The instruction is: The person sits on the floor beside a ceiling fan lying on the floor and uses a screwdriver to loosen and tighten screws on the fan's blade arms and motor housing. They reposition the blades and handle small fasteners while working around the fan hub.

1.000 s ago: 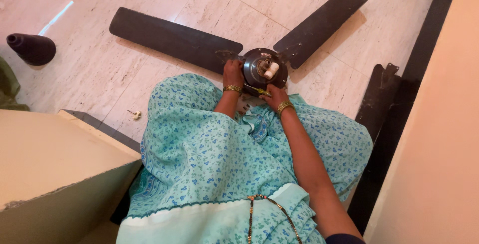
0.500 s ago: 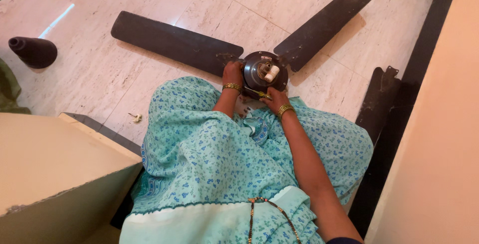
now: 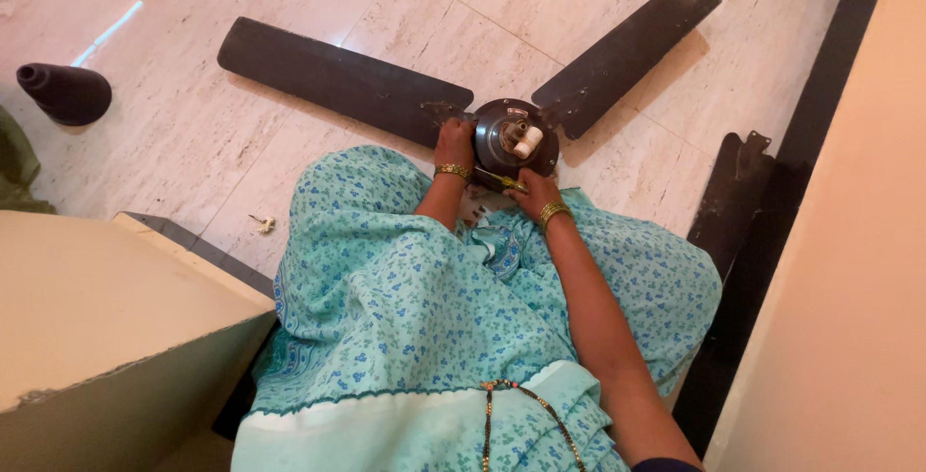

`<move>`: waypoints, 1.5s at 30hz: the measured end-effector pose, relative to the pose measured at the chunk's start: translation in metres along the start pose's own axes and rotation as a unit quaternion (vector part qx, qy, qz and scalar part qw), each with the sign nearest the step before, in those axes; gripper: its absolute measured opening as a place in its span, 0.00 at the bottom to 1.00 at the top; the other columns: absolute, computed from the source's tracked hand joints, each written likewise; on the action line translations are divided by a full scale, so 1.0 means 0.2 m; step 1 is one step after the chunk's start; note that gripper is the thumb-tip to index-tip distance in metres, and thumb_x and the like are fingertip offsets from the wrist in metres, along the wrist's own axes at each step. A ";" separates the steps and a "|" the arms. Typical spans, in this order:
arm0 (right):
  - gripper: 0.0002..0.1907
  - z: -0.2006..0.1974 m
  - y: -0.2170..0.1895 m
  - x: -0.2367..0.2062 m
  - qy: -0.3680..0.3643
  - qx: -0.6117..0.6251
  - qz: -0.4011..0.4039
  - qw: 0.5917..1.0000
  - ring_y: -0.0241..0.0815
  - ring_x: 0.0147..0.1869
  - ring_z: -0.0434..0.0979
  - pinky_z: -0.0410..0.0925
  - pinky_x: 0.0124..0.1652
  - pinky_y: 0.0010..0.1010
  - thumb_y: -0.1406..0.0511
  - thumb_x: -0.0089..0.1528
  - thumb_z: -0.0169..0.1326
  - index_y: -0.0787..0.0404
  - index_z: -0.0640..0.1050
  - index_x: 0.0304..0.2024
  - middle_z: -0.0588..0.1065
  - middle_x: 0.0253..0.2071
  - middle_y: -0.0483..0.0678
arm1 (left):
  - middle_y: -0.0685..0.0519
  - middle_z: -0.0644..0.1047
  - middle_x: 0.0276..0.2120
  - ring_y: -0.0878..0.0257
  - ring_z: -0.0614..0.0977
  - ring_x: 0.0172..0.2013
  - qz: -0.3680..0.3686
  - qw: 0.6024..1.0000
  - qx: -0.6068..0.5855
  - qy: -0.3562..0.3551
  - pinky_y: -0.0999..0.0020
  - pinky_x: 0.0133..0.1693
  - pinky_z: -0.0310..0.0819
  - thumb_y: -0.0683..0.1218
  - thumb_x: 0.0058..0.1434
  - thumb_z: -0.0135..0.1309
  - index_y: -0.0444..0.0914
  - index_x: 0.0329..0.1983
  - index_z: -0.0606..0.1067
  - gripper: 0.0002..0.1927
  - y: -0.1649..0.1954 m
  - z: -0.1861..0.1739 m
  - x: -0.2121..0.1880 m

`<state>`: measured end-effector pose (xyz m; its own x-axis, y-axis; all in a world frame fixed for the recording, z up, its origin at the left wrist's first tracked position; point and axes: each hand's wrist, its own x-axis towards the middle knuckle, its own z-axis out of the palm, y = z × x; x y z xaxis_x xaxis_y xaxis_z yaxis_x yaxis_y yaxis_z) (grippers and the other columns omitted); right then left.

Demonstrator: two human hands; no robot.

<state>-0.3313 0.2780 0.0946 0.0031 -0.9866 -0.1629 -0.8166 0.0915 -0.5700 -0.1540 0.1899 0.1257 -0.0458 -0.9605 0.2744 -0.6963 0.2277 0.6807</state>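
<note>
Left hand (image 3: 453,141) clasps the heavy, rigid dark round metal fan motor (image 3: 514,136); right hand (image 3: 529,192) grips its near rim, likely the best hold

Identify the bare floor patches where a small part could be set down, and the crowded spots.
Free: tiles between the long blade and the cone cover; tiles between both attached blades. Crowded: around the motor hub, where left hand and right hand work.

Left hand (image 3: 453,142) slid slightly outward along motor hub (image 3: 514,136) rim (small shift).
</note>
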 end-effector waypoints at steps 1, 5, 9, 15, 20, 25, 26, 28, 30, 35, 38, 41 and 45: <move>0.24 0.00 0.00 0.00 -0.001 0.004 0.004 1.000 0.65 0.42 0.78 0.69 0.40 0.50 0.54 0.57 0.67 0.62 0.70 0.36 0.77 0.34 0.60 | 0.42 0.77 0.39 0.44 0.79 0.43 -0.002 1.000 0.001 -0.002 0.51 0.42 0.75 0.41 0.60 0.52 0.41 0.39 0.82 0.09 0.00 0.00 -0.01; 0.24 0.01 0.00 -0.01 -0.009 0.002 0.015 1.000 0.65 0.42 0.77 0.69 0.40 0.50 0.54 0.56 0.68 0.61 0.70 0.36 0.77 0.33 0.60 | 0.43 0.76 0.39 0.45 0.79 0.44 0.002 1.000 0.003 -0.006 0.52 0.43 0.75 0.39 0.61 0.51 0.40 0.42 0.82 0.12 0.00 0.00 -0.02; 0.23 0.00 0.00 0.00 -0.002 0.003 0.001 1.000 0.66 0.43 0.77 0.69 0.40 0.51 0.54 0.56 0.67 0.61 0.70 0.36 0.77 0.34 0.60 | 0.44 0.76 0.39 0.45 0.79 0.43 0.001 1.000 -0.019 0.010 0.53 0.45 0.75 0.36 0.57 0.53 0.40 0.42 0.83 0.13 0.00 0.01 -0.02; 0.23 0.00 0.00 0.00 -0.001 0.000 0.005 1.000 0.66 0.43 0.78 0.69 0.40 0.51 0.54 0.56 0.68 0.61 0.71 0.36 0.77 0.34 0.60 | 0.43 0.76 0.37 0.44 0.79 0.41 -0.012 0.998 -0.052 0.038 0.53 0.43 0.75 0.37 0.57 0.57 0.40 0.40 0.83 0.09 0.00 0.01 -0.02; 0.23 0.01 0.01 0.00 -0.001 0.008 0.006 1.000 0.66 0.42 0.78 0.69 0.40 0.50 0.54 0.56 0.68 0.61 0.70 0.36 0.77 0.33 0.60 | 0.43 0.76 0.37 0.44 0.80 0.40 -0.026 0.996 -0.076 0.044 0.52 0.42 0.75 0.40 0.59 0.59 0.39 0.41 0.83 0.08 0.00 0.00 -0.01; 0.22 0.02 0.02 0.00 0.010 0.004 -0.005 1.000 0.66 0.42 0.78 0.69 0.39 0.50 0.55 0.56 0.67 0.60 0.71 0.37 0.77 0.33 0.59 | 0.43 0.77 0.37 0.44 0.80 0.40 -0.034 0.995 -0.071 0.054 0.52 0.42 0.75 0.41 0.57 0.61 0.40 0.38 0.83 0.07 -0.01 0.01 0.00; 0.22 0.01 0.02 0.00 0.005 0.003 -0.001 1.000 0.66 0.41 0.78 0.69 0.39 0.50 0.55 0.56 0.67 0.60 0.71 0.37 0.77 0.33 0.59 | 0.43 0.77 0.37 0.44 0.80 0.40 -0.034 0.995 -0.071 0.061 0.52 0.42 0.76 0.41 0.56 0.61 0.40 0.38 0.83 0.07 -0.01 0.01 0.00; 0.22 0.01 0.01 0.01 -0.006 0.001 0.006 1.000 0.65 0.41 0.78 0.69 0.39 0.50 0.55 0.56 0.67 0.60 0.70 0.37 0.77 0.33 0.59 | 0.43 0.77 0.36 0.44 0.81 0.39 -0.038 0.995 -0.065 0.061 0.52 0.41 0.76 0.41 0.55 0.62 0.40 0.37 0.83 0.06 -0.01 0.01 0.01; 0.23 0.01 0.01 0.01 -0.008 -0.006 0.005 1.000 0.66 0.41 0.77 0.68 0.39 0.51 0.54 0.56 0.67 0.61 0.70 0.36 0.77 0.33 0.60 | 0.42 0.77 0.35 0.44 0.81 0.39 -0.035 0.996 -0.060 0.061 0.52 0.41 0.76 0.41 0.55 0.62 0.40 0.36 0.83 0.06 -0.01 0.01 0.02; 0.23 0.00 0.00 0.00 -0.003 -0.005 0.009 1.000 0.66 0.41 0.77 0.68 0.38 0.51 0.54 0.56 0.67 0.61 0.70 0.36 0.76 0.33 0.59 | 0.42 0.77 0.34 0.44 0.80 0.38 -0.018 0.996 -0.061 0.057 0.51 0.40 0.76 0.39 0.56 0.60 0.41 0.36 0.83 0.06 0.00 0.01 0.01; 0.23 0.01 0.00 0.00 -0.007 -0.001 0.013 1.000 0.66 0.41 0.77 0.68 0.39 0.51 0.54 0.56 0.67 0.61 0.70 0.35 0.76 0.32 0.59 | 0.42 0.76 0.33 0.44 0.80 0.38 -0.004 0.996 -0.058 0.068 0.51 0.40 0.75 0.38 0.56 0.59 0.40 0.35 0.83 0.06 0.00 0.01 0.01; 0.22 0.01 0.01 0.00 0.000 0.005 0.003 1.000 0.66 0.41 0.77 0.68 0.39 0.51 0.54 0.56 0.67 0.60 0.70 0.36 0.76 0.32 0.59 | 0.44 0.77 0.34 0.45 0.80 0.38 -0.002 0.996 -0.063 0.065 0.52 0.40 0.75 0.37 0.56 0.58 0.40 0.35 0.83 0.06 0.00 -0.01 0.01; 0.22 0.01 0.00 0.00 0.001 0.004 -0.001 1.000 0.66 0.41 0.77 0.68 0.39 0.51 0.54 0.56 0.67 0.60 0.70 0.36 0.76 0.32 0.59 | 0.45 0.77 0.34 0.45 0.80 0.39 0.003 0.995 -0.074 0.065 0.52 0.40 0.75 0.38 0.55 0.58 0.39 0.34 0.82 0.06 0.00 -0.02 0.01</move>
<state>-0.3295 0.2782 0.0926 0.0039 -0.9873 -0.1589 -0.8117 0.0896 -0.5771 -0.1515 0.1882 0.1295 0.0498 -0.9327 0.3571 -0.5828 0.2632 0.7688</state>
